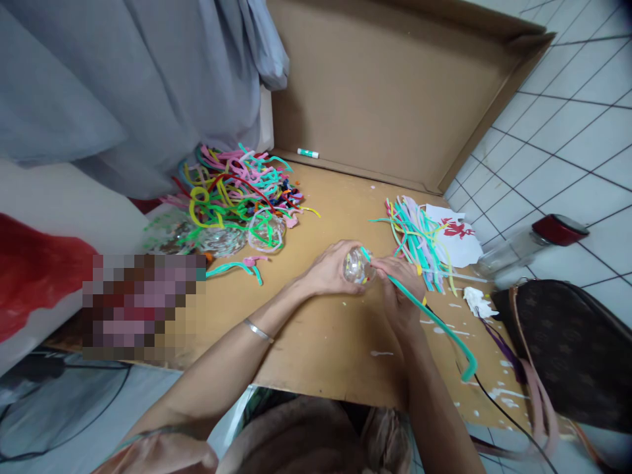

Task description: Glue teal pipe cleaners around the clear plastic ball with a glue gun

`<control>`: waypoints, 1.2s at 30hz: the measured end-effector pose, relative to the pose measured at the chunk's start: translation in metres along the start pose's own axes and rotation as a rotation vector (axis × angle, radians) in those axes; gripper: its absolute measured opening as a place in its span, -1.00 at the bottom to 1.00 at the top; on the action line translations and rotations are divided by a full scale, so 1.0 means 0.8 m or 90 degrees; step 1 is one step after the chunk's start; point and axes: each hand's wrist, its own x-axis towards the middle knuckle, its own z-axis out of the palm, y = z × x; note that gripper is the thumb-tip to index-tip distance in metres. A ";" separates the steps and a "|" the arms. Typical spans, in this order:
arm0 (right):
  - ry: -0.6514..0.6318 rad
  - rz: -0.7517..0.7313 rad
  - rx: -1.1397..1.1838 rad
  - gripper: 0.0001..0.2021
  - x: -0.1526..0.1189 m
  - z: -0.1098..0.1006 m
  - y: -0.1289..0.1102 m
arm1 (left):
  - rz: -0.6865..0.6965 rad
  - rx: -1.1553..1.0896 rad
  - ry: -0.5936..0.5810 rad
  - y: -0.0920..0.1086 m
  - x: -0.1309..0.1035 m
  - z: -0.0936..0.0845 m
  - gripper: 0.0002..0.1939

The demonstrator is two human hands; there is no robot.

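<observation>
My left hand is wrapped round the side of a small clear round container with coloured bits on it, held above the tabletop. On the container's right, my right hand pinches a teal fuzzy stick. One end of the stick lies against the container, and its long bent tail hangs down to the right past my wrist. Between my hands and the wall, a bundle of pastel fuzzy sticks lies on the table.
A tangled heap of coloured sticks is at the back left, near a grey curtain. A glue stick lies by the cardboard. At the right are a glass bottle, crumpled tissue and a dark bag.
</observation>
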 end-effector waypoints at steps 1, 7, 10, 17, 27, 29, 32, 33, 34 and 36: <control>-0.004 0.000 -0.001 -0.82 -0.001 0.000 0.001 | -0.001 0.001 -0.001 0.000 0.000 0.000 -0.11; -0.016 0.006 0.000 -0.81 -0.006 0.000 0.001 | 0.004 0.002 -0.001 -0.003 -0.001 0.001 -0.11; -0.027 0.003 -0.013 -0.81 -0.005 -0.001 0.000 | 0.004 0.001 0.001 -0.004 -0.001 0.002 -0.11; -0.055 0.008 -0.037 -0.80 -0.004 -0.003 -0.002 | 0.005 0.002 0.006 -0.004 0.000 0.002 -0.11; -0.024 -0.041 -0.057 -0.79 -0.008 0.004 0.004 | -0.002 -0.002 -0.003 -0.001 0.000 0.000 -0.11; -0.049 -0.032 -0.058 -0.77 -0.008 0.003 0.004 | -0.005 0.000 -0.006 0.000 0.000 -0.001 -0.12; -0.081 -0.019 -0.049 -0.76 -0.007 0.002 0.002 | -0.003 0.002 -0.009 0.001 0.000 -0.001 -0.13; -0.080 -0.018 -0.045 -0.77 -0.007 0.003 0.001 | -0.001 0.001 -0.009 0.001 0.000 -0.001 -0.13; -0.076 -0.014 -0.043 -0.77 -0.007 0.003 0.001 | 0.001 0.000 -0.008 0.001 0.000 -0.001 -0.13; -0.061 -0.017 -0.047 -0.77 -0.008 0.004 0.001 | 0.006 -0.004 -0.004 0.001 0.000 0.000 -0.13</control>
